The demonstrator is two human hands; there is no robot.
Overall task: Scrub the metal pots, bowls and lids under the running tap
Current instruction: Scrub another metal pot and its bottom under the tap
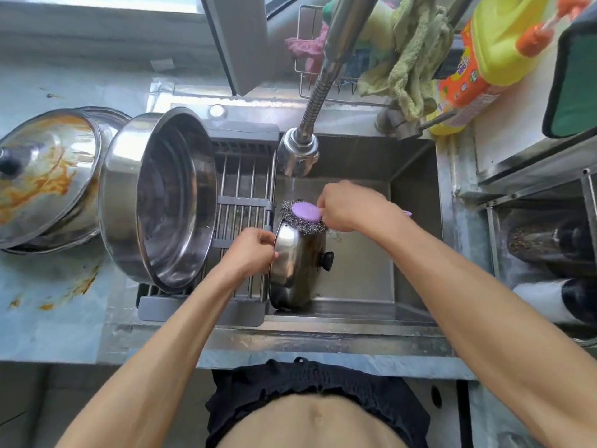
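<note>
Two hands on it: left hand (250,252) grips the upright steel lid's (295,268) rim, right hand (347,206) clutches the purple-handled steel-wool scrubber (303,218) against its top edge.

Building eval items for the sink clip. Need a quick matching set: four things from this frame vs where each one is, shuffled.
Things:
1. lid with black knob
2. steel-wool scrubber
3. sauce-stained lid
4. large steel pot

Places:
A. on its side on the drying rack
B. on the counter, far left
C. held upright in the sink by the left hand
D. in the right hand, on a lid's top edge

Pairs: 1-C, 2-D, 3-B, 4-A
</note>
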